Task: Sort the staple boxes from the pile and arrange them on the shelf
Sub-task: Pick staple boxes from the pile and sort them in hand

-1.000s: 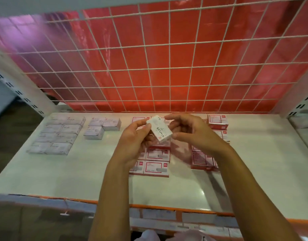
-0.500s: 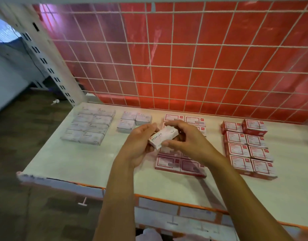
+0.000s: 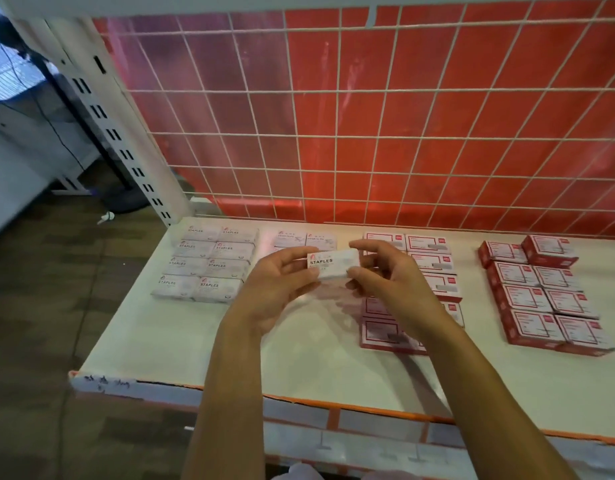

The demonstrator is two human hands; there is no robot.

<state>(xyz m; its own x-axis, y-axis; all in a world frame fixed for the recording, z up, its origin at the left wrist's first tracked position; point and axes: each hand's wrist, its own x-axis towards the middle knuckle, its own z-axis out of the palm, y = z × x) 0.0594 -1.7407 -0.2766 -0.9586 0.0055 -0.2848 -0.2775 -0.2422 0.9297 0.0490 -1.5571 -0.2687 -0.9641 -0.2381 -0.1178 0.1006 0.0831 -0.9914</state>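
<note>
A white staple box marked STAPLES hangs above the white shelf, label up. My left hand grips its left end and my right hand pinches its right end between thumb and fingers. Behind my hands lie two white boxes side by side. At the far left a block of several white staple boxes lies in two neat columns. Red-and-white staple boxes lie in rows under my right forearm, and another red block lies at the right.
A white wire grid over a red sheet closes the shelf's back. A slotted white upright stands at the back left. The shelf's front edge carries orange and grey label strips. Dark floor lies to the left.
The white box has turned from tilted to level, with its label facing up. My view has shifted left, so the boxes on the shelf now sit further right.
</note>
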